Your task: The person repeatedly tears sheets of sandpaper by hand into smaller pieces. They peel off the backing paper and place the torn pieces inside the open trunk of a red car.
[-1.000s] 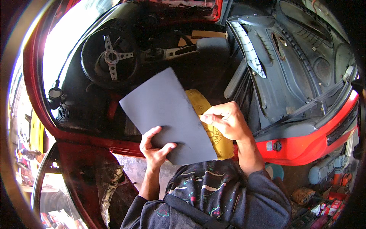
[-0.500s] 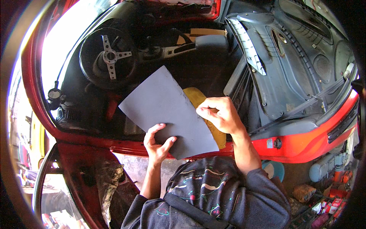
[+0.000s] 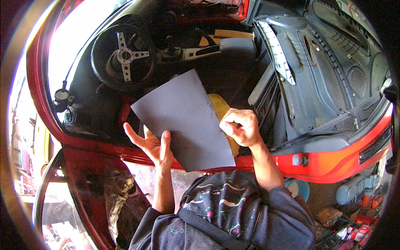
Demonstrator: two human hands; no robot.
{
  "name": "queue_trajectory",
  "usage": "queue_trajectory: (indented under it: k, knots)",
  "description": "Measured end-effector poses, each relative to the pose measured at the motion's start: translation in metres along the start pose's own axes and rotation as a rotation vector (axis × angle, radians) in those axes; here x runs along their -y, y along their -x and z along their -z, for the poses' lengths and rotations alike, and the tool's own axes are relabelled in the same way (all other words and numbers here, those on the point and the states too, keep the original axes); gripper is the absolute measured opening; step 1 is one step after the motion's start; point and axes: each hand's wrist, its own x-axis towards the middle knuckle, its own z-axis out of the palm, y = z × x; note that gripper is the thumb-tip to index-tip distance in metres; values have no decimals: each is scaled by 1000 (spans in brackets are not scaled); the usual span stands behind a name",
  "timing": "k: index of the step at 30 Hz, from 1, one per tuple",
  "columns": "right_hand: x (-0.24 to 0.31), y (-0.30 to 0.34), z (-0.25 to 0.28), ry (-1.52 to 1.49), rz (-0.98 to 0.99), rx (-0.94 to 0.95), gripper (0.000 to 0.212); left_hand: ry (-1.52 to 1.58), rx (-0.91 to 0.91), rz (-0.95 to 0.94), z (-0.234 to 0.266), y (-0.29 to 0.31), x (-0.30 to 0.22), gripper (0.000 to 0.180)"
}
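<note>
A flat grey sheet (image 3: 183, 116), with a ragged dark right edge, is tilted in front of me. My right hand (image 3: 242, 127) is closed, thumb and finger pinched at that right edge. At the sheet's lower left, my left hand (image 3: 153, 146) has its fingers spread apart, the thumb over the sheet's edge; whether the palm supports it I cannot tell. Partly hidden behind the sheet and my right hand is a yellow object (image 3: 218, 106) with a rounded top.
Around me is a red car's door opening, with a red sill (image 3: 321, 168). Inside are a steering wheel (image 3: 125, 55), a gear lever (image 3: 169, 45) and a grey armrest (image 3: 237, 46). Grey trim panels (image 3: 304, 87) lie at the right. An open door (image 3: 89, 179) stands at the lower left.
My left hand has loosened from the sheet's face and moved left, its fingers spreading. The sheet has shifted and turned slightly. My right hand stays at its right edge.
</note>
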Motion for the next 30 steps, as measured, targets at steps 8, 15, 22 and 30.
queue_trajectory:
  k: [8, 15, 22, 30]
  knots:
    - [-11, 3, 7, 84, -112, 85, 17, -199, 114, 230, 11, -1, 2, 18]
    - [-7, 3, 1, 106, -160, 66, 12, -450, 122, 123, 9, -6, 8, 24]
    - [4, 0, 3, 107, -230, 113, 14, -485, 149, 58, 16, 1, 15, 28]
    - [6, 2, -1, 152, -138, 5, 14, -433, 75, 127, 15, 11, 10, 34]
